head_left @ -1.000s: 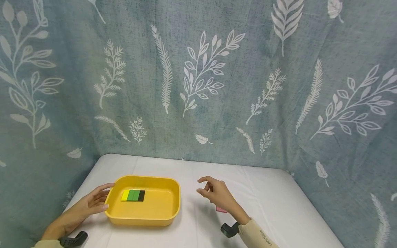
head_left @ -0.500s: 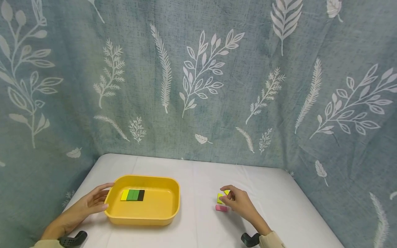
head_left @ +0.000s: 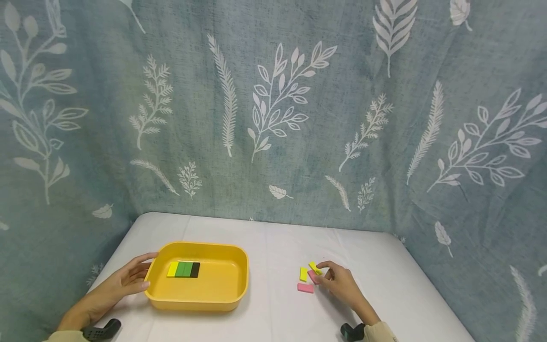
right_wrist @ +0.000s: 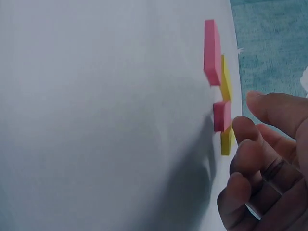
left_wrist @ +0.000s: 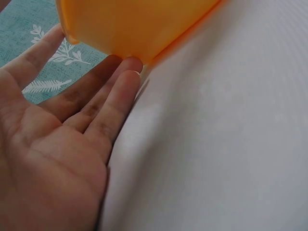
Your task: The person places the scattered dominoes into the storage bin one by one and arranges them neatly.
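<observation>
A yellow tray (head_left: 201, 306) stands on the white table, with one yellow, two green and one black block (head_left: 194, 270) in a row inside. My left hand (head_left: 121, 280) rests against the tray's left side; its fingertips touch the yellow wall (left_wrist: 130, 29) in the left wrist view. To the right, my right hand (head_left: 342, 284) hovers over loose blocks, thumb and index finger apart. Nearest its fingertips are a yellow block (head_left: 314, 267) and a tilted pink block (head_left: 312, 277). Another yellow block (head_left: 303, 274) and a pink block (head_left: 305, 288) lie just left. No held block is visible.
White cloth (head_left: 273, 266) covers the table between the tray and the loose blocks. A leaf-patterned blue-green curtain (head_left: 273, 180) hangs behind the table and on both sides. Dark wrist devices (head_left: 353, 332) sit below both hands.
My right hand has moved right, from beside the tray to the loose blocks, and has uncovered the blocks it was hiding. My left hand and the tray have stayed put.
</observation>
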`<state>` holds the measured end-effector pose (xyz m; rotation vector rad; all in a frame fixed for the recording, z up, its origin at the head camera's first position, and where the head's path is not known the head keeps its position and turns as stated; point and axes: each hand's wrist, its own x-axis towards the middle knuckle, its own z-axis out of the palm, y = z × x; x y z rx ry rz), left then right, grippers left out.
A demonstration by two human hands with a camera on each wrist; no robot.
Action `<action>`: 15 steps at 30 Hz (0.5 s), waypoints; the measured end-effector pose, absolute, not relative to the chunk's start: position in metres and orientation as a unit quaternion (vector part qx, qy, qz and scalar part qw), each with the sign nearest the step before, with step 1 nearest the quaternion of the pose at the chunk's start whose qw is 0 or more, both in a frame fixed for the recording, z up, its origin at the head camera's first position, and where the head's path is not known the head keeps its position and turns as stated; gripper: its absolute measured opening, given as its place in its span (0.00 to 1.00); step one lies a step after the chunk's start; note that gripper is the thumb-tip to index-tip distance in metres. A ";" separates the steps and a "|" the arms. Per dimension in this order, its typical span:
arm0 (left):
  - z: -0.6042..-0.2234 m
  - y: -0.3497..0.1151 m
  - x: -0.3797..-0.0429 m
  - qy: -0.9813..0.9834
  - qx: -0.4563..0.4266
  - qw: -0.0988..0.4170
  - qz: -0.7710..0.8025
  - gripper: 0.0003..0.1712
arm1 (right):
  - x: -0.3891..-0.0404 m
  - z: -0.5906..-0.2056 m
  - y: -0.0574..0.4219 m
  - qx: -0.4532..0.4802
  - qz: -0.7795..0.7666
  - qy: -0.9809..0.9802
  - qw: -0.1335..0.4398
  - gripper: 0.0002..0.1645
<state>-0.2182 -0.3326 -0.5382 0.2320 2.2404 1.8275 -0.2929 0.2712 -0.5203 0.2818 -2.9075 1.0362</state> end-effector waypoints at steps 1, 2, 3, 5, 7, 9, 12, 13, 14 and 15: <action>-0.538 -0.332 -0.219 0.766 0.077 0.121 0.626 0.43 | -0.294 -0.522 0.273 0.087 0.334 -0.938 0.021 0.22; -0.538 -0.332 -0.219 0.765 0.075 0.122 0.628 0.43 | -0.294 -0.524 0.275 0.083 0.334 -0.939 0.022 0.22; -0.539 -0.333 -0.219 0.764 0.077 0.123 0.629 0.43 | -0.296 -0.525 0.276 0.081 0.333 -0.939 0.020 0.22; -0.539 -0.333 -0.219 0.764 0.076 0.123 0.628 0.43 | -0.300 -0.527 0.280 0.078 0.331 -0.940 0.016 0.22; -0.539 -0.332 -0.218 0.765 0.072 0.123 0.629 0.43 | -0.303 -0.527 0.283 0.082 0.327 -0.941 0.013 0.21; -0.538 -0.332 -0.218 0.765 0.070 0.123 0.628 0.43 | -0.306 -0.527 0.287 0.082 0.327 -0.942 0.008 0.21; -0.538 -0.331 -0.218 0.768 0.069 0.120 0.625 0.43 | -0.309 -0.527 0.290 0.078 0.331 -0.940 -0.003 0.22; -0.539 -0.331 -0.218 0.769 0.069 0.120 0.624 0.42 | -0.310 -0.528 0.291 0.078 0.334 -0.939 -0.006 0.22; -0.539 -0.332 -0.218 0.769 0.070 0.120 0.624 0.42 | -0.311 -0.528 0.292 0.076 0.335 -0.939 -0.012 0.22; -0.539 -0.332 -0.219 0.769 0.070 0.121 0.624 0.42 | -0.312 -0.528 0.293 0.078 0.336 -0.938 -0.016 0.23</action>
